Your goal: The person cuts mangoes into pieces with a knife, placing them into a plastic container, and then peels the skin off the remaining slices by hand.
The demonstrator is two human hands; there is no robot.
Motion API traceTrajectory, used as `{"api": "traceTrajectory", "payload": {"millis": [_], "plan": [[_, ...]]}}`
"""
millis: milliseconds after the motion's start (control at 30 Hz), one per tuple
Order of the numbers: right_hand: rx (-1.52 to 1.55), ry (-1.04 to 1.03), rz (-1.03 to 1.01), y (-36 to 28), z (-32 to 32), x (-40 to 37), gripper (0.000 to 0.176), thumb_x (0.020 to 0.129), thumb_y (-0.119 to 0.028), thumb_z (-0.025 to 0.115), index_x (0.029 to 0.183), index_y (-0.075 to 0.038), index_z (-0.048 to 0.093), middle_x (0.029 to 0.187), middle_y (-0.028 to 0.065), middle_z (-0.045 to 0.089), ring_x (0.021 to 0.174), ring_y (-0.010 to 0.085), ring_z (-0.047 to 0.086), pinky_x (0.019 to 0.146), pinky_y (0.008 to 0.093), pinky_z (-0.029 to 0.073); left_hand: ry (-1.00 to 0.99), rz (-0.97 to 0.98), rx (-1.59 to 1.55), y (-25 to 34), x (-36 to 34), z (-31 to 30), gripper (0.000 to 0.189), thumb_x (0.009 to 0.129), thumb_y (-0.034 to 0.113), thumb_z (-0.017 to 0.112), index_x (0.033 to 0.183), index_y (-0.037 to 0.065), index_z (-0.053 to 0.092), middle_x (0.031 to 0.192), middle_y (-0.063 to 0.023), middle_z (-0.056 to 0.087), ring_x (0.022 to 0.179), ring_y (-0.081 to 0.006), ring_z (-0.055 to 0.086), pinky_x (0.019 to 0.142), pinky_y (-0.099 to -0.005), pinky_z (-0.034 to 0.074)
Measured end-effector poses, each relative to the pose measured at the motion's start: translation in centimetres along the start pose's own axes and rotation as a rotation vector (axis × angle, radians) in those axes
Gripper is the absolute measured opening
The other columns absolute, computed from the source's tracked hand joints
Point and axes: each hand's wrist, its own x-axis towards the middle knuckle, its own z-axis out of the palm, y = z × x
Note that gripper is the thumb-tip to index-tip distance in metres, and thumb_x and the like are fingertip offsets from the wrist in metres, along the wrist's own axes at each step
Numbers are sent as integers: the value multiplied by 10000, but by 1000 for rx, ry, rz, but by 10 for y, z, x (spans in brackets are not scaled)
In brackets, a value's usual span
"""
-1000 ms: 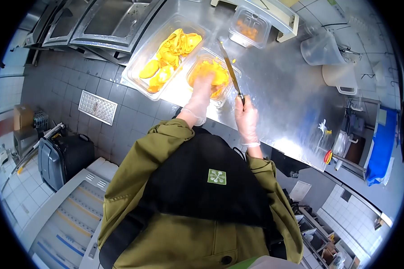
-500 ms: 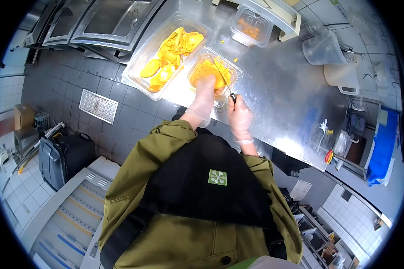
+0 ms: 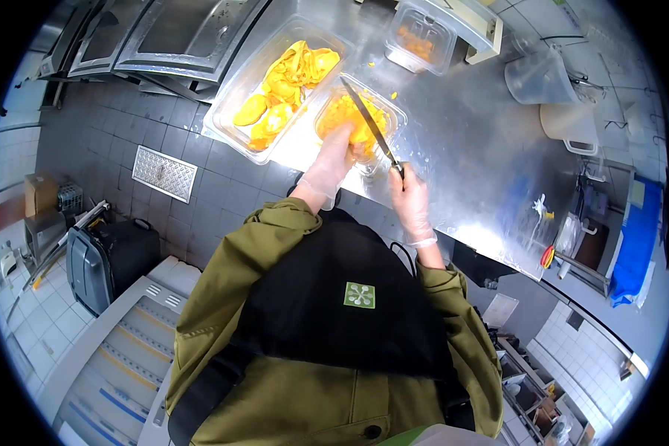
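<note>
My right hand [image 3: 409, 195], in a clear glove, is closed round the dark handle of a knife [image 3: 372, 119]. The long blade slants up and left across a small clear plastic container [image 3: 399, 123]. Cut yellow mango pieces [image 3: 340, 109] lie inside it. Over the container's near side, my gloved left hand [image 3: 333, 157] is closed on a peeled mango [image 3: 361, 134], whose underside is hidden. Left of it stands a larger clear tub [image 3: 227, 123] with mango peels [image 3: 305, 70] and whole-looking yellow mango pieces [image 3: 250, 111].
Both containers stand on a steel table [image 3: 468, 134]. A lidded clear box [image 3: 418, 46] with orange cubes sits at the back. Measuring jugs [image 3: 539, 78] are at the right, near a red-and-yellow handled item [image 3: 547, 257]. Yellow scraps dot the tabletop.
The knife has come away from the mango and turned so its blade shows broad. My right hand has moved slightly right and towards me. The left hand has shifted slightly left.
</note>
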Motion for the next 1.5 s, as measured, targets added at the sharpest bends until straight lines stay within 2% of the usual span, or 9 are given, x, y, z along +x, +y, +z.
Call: {"api": "traceTrajectory", "payload": {"millis": [300, 600, 800, 900, 1100, 1200, 1300, 1400, 1500], "plan": [[-185, 176, -127, -10, 25, 3, 196, 829, -274, 567, 800, -86, 518, 585, 122, 548, 520, 313, 565, 480, 396, 458, -89, -119, -210, -3, 8, -1, 118, 908, 157, 412, 927, 74, 494, 671, -8, 501, 503, -90, 433, 443, -216, 342], [-199, 157, -105, -19, 46, 14, 193, 815, -257, 573, 783, -79, 506, 572, 101, 555, 502, 294, 562, 473, 381, 452, 100, -85, -258, 2, 7, 2, 120, 926, 211, 403, 930, 111, 469, 595, 24, 428, 462, -75, 390, 447, -208, 328], [-177, 186, -79, -27, 56, 18, 208, 819, -269, 565, 792, -74, 498, 576, 104, 559, 509, 292, 570, 473, 380, 455, 71, -82, -275, 4, 5, -3, 131, 934, 223, 391, 938, 115, 464, 586, 32, 402, 455, -65, 375, 441, -195, 306], [-181, 158, -51, -26, 59, 20, 207, 822, -268, 559, 802, -69, 506, 592, 112, 573, 522, 296, 580, 483, 385, 465, -25, -82, -281, 3, 13, -14, 123, 923, 217, 408, 930, 110, 467, 598, 27, 420, 459, -67, 378, 441, -198, 306], [-97, 87, -14, -19, 57, 40, 206, 836, -261, 547, 827, -58, 521, 631, 139, 598, 555, 322, 598, 504, 404, 479, -26, 35, -20, -10, 6, -11, 179, 878, 187, 452, 1015, 78, 489, 804, -39, 543, 560, -104, 480, 493, -216, 388], [-130, 44, -53, -14, 50, 48, 215, 845, -263, 539, 842, -49, 527, 644, 150, 601, 564, 332, 599, 508, 411, 478, 24, 119, 140, -12, 10, -17, 266, 861, 199, 488, 1089, 62, 491, 927, -53, 571, 738, -133, 560, 591, -250, 459], [-156, -23, -53, -8, 47, 54, 216, 855, -268, 528, 867, -53, 534, 666, 162, 604, 588, 346, 597, 528, 424, 477, 30, 88, 250, -4, 8, -18, 319, 844, 222, 529, 1116, 57, 498, 975, -46, 582, 877, -138, 567, 669, -276, 479], [-127, 11, 20, -3, 40, 55, 219, 856, -282, 527, 888, -66, 535, 687, 167, 605, 616, 363, 594, 542, 438, 470, 21, 50, 462, 9, 5, -14, 355, 875, 207, 518, 1191, 56, 462, 1055, -63, 563, 906, -126, 560, 716, -258, 473], [-71, -53, 113, -7, 19, 42, 221, 855, -293, 528, 890, -75, 531, 695, 170, 599, 639, 376, 587, 555, 447, 466, -48, 155, 499, 4, 23, -31, 355, 875, 210, 525, 1185, 44, 479, 1016, -39, 581, 826, -98, 561, 638, -212, 464]]}}
